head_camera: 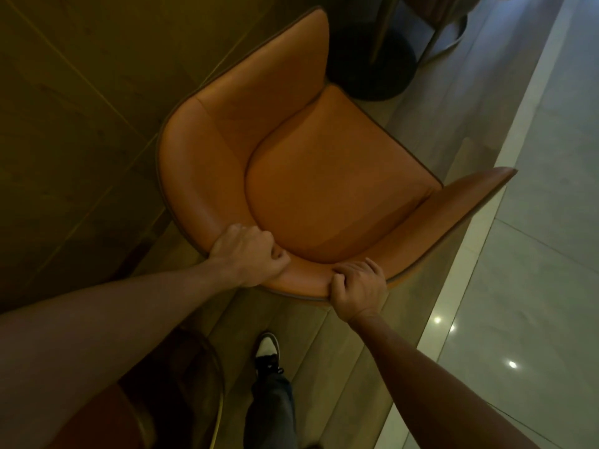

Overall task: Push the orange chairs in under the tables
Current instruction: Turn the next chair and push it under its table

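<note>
An orange leather armchair (324, 189) fills the middle of the view, its curved backrest toward me and its seat facing up and to the right. My left hand (249, 254) grips the top edge of the backrest on the left side. My right hand (358, 288) grips the same edge a little further right. A round dark table base (369, 56) stands just beyond the front of the seat. No tabletop can be made out.
A wood-panelled wall (81, 108) runs along the chair's left side. Part of another orange chair (129, 400) sits at the lower left. My shoe (267, 350) is on the pale tiled floor (534, 254). More chair legs (434, 30) stand at the top right.
</note>
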